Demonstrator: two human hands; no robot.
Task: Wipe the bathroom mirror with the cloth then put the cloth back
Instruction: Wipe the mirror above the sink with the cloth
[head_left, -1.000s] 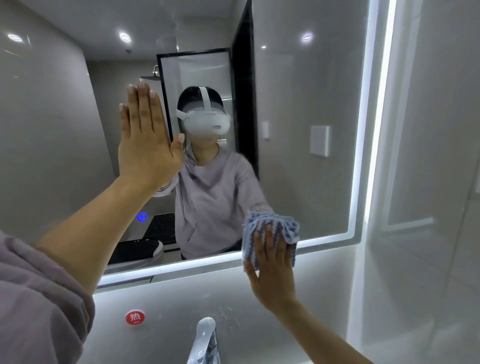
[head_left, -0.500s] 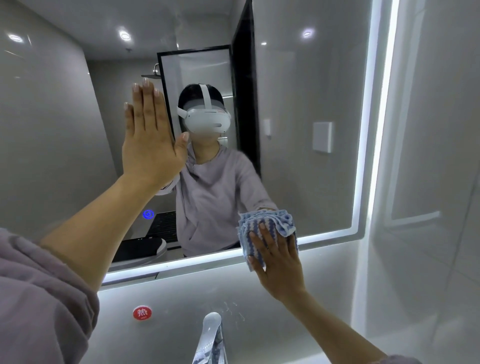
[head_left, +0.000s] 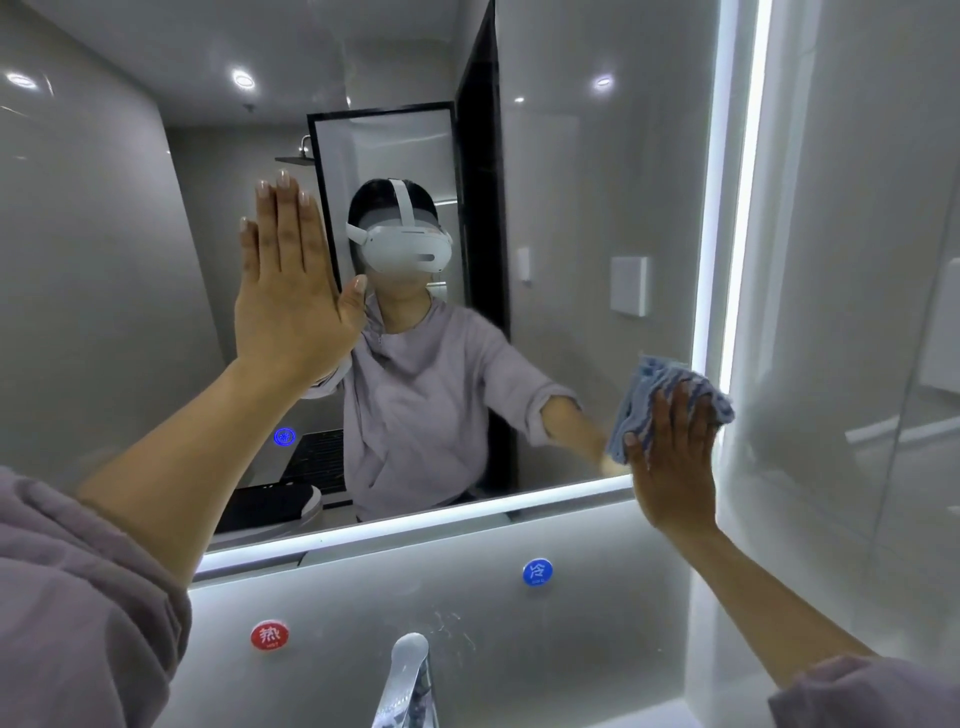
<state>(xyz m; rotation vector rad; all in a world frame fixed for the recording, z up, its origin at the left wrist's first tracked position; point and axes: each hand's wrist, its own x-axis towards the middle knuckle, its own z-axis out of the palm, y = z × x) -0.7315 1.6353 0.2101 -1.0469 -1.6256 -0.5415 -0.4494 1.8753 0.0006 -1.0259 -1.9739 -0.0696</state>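
Observation:
The bathroom mirror (head_left: 597, 197) fills the wall ahead, framed by a lit white strip. My right hand (head_left: 672, 462) presses a blue-and-white cloth (head_left: 636, 400) flat against the glass at the mirror's lower right corner, next to the lit edge. The cloth bunches out above and left of my fingers. My left hand (head_left: 291, 291) rests flat on the glass at the left of centre, fingers straight and together, holding nothing. The mirror reflects a person in a white headset and a grey top.
Below the mirror a chrome tap (head_left: 408, 680) rises at the bottom centre. A red hot-water sticker (head_left: 269, 635) and a blue cold-water sticker (head_left: 536, 571) sit on the white wall panel. A glossy side wall (head_left: 857, 312) stands close on the right.
My right hand has slid the cloth to the right along the bottom of the mirror, from the centre to the lower right corner. My left hand stays flat on the glass.

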